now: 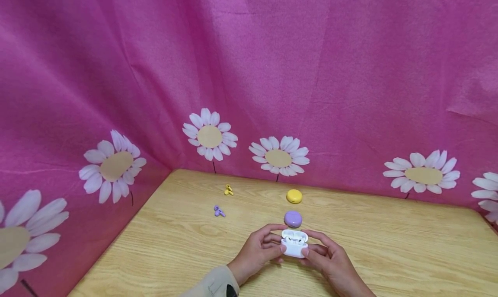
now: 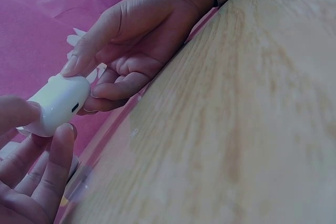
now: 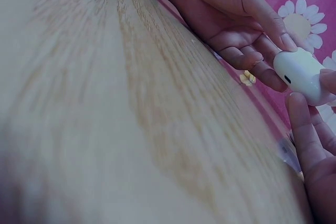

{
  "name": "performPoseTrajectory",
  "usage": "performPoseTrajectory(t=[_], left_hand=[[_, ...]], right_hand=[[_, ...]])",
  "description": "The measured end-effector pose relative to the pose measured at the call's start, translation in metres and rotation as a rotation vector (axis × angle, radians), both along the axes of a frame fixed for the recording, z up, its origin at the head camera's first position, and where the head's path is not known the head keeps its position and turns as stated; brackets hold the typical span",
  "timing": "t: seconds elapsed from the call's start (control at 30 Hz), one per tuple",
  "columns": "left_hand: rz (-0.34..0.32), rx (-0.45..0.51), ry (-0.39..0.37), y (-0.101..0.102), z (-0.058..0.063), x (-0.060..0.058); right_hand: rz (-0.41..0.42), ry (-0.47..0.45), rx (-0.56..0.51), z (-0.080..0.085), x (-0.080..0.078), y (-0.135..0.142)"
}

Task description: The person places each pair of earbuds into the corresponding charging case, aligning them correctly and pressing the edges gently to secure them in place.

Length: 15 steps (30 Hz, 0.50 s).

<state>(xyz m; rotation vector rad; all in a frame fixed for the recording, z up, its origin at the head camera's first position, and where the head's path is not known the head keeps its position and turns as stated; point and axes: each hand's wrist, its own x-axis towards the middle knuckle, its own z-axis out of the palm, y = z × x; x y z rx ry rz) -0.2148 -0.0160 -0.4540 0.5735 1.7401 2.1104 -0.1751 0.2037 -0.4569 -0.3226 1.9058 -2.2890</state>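
Note:
A white earbud case is held just above the table, its lid flipped up and two white earbuds seated inside. My left hand pinches one end between thumb and fingers, and my right hand grips the other end the same way. In the left wrist view, the case shows a small dark port on its underside, between my left hand and my right hand. The same underside of the case appears in the right wrist view.
Behind the held case, a round purple case and a round yellow case lie on the wooden table. Farther left are purple earbuds and yellow earbuds. A pink flowered curtain borders the table's back and left.

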Motion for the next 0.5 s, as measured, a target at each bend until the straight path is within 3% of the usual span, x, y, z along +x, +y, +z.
performPoseTrajectory(t=[0.5], left_hand=[[0.003, -0.004, -0.004, -0.0007, -0.0009, -0.0005]], right_hand=[[0.026, 0.043, -0.013, -0.0022, -0.0005, 0.0004]])
